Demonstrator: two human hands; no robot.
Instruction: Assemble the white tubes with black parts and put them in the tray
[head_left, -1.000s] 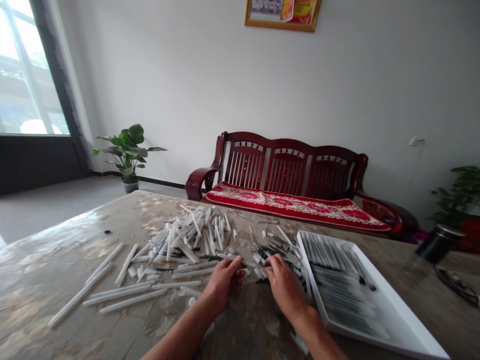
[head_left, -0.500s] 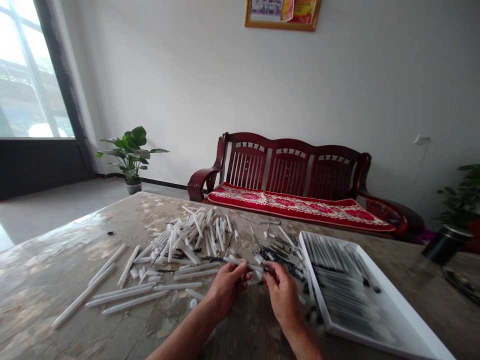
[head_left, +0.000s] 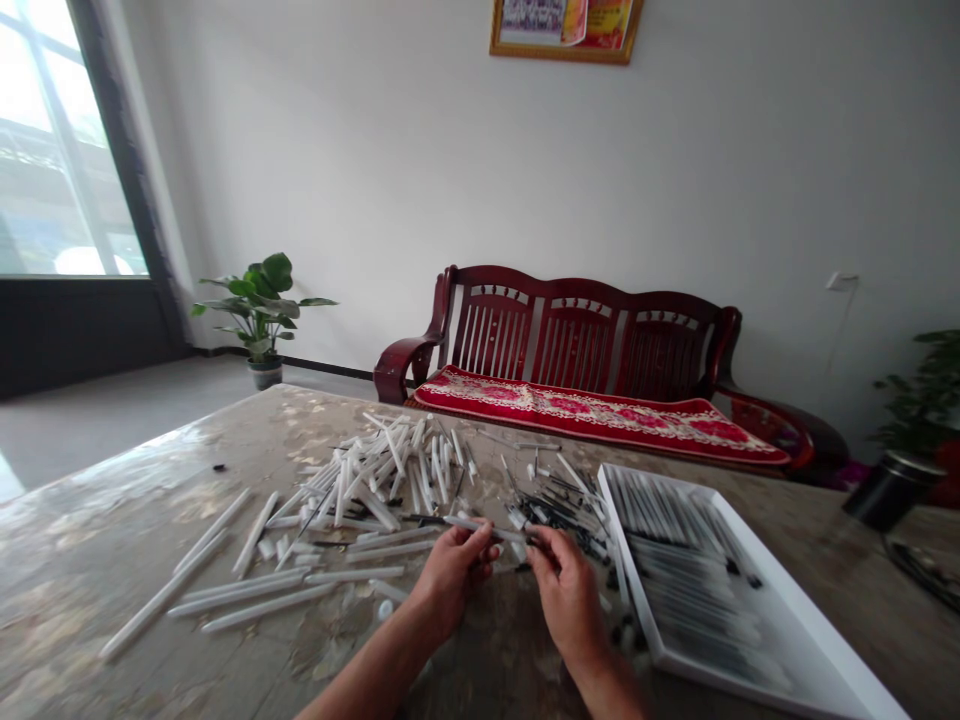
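My left hand (head_left: 452, 578) is closed around a slim white pen (head_left: 508, 535), which lies roughly level across the gap between my hands. The fingers of my right hand (head_left: 564, 585) pinch the pen's right end; the fingertips partly hide what is there. To the left and beyond spreads a loose heap of white pen barrels (head_left: 375, 482), with a few thin dark sticks among them. Just behind my right hand lies a cluster of small black and clear pen parts (head_left: 559, 512), too jumbled to tell apart.
A white tray (head_left: 814, 615) holding rows of dark-and-clear pens stands right of my right hand. Everything rests on a patterned tabletop (head_left: 300, 660). A dark cylindrical container (head_left: 892, 490) stands at the far right. Beyond the table is a wooden bench (head_left: 577, 340) with a red cover.
Both hands keep their grip on the pen and have hardly moved. The view has shifted very slightly.
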